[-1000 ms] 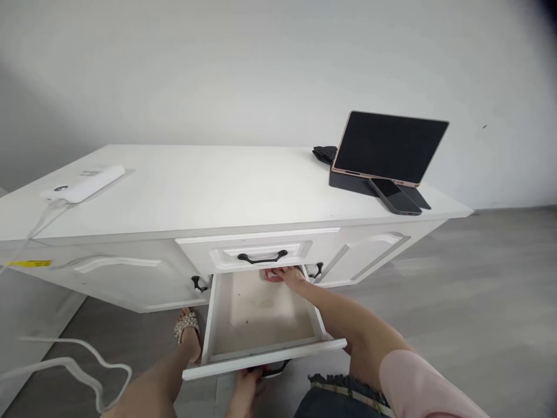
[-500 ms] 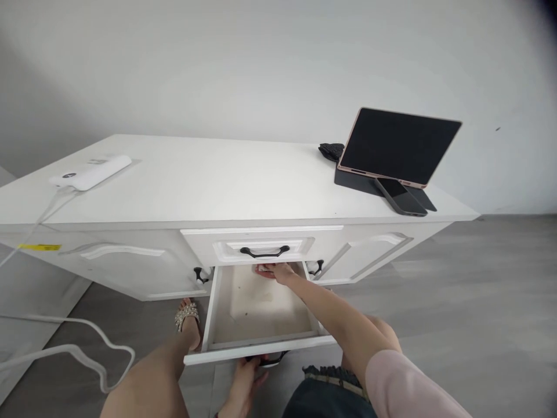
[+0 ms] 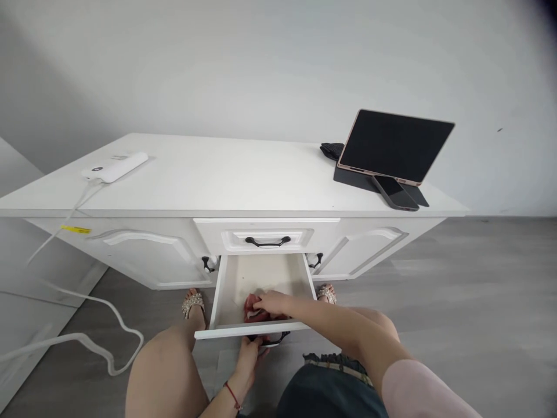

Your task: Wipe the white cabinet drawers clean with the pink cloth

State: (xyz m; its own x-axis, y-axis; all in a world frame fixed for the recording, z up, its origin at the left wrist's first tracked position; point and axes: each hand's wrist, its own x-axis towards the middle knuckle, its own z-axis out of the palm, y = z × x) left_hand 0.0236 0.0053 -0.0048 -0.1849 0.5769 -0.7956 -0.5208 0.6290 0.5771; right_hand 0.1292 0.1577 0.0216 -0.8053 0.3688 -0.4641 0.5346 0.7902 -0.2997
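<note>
The lower drawer [image 3: 250, 331] of a white cabinet is pulled out towards me. Inside it, near the front panel, my right hand [image 3: 272, 303] is closed on a crumpled reddish cloth [image 3: 252, 309] pressed against the drawer bottom. A few small dark specks lie on that pale bottom. Below the front panel, my left hand [image 3: 248, 355] has its fingers around the left end of the drawer's black handle [image 3: 278, 339]; its fingertips are partly hidden.
On the cabinet top [image 3: 226, 174] stand a tablet [image 3: 394, 145] with a phone [image 3: 395, 193] leaning at it, a black item [image 3: 333, 151] and a white device [image 3: 116, 167] with a cable. Above the open drawer is a closed drawer [image 3: 267, 237]. White cables [image 3: 100, 351] hang at left.
My right hand has drawn the cloth from the back of the drawer to its front. My left hand has stayed at the handle. The view has shifted slightly.
</note>
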